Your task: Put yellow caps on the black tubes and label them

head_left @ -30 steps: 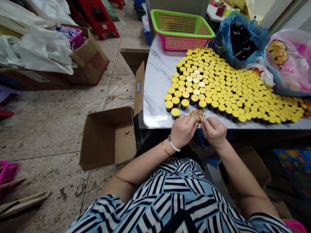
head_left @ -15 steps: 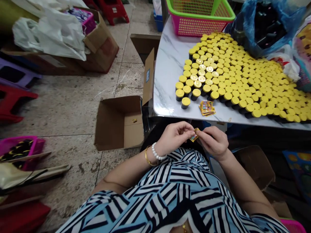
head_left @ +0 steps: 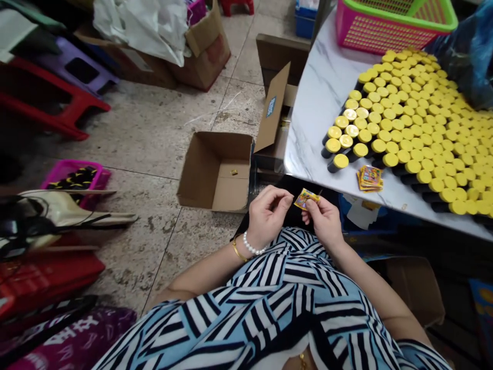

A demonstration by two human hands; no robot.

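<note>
My right hand (head_left: 323, 218) pinches a small yellow printed label (head_left: 306, 199) between thumb and fingers, above my lap. Whether it is a label or a flat packet is hard to make out. Just to its left, my left hand (head_left: 267, 213) is closed in a pinch, slightly apart from the label; anything between its fingertips is too small to name. A small stack of similar yellow printed labels (head_left: 370, 178) lies near the table's front edge. Behind it stand many black tubs with yellow caps (head_left: 419, 133), packed closely together.
The white marbled table (head_left: 308, 123) carries a pink and green basket (head_left: 389, 33) and a blue plastic bag (head_left: 468, 56). Below its left corner stands an open cardboard box (head_left: 204, 177) with a small yellow scrap (head_left: 234, 172) inside. Stools (head_left: 50, 97) stand at the left.
My hands have moved apart; the label has left my left fingers and stays in my right hand. The view has turned left, so the table sits farther right.
</note>
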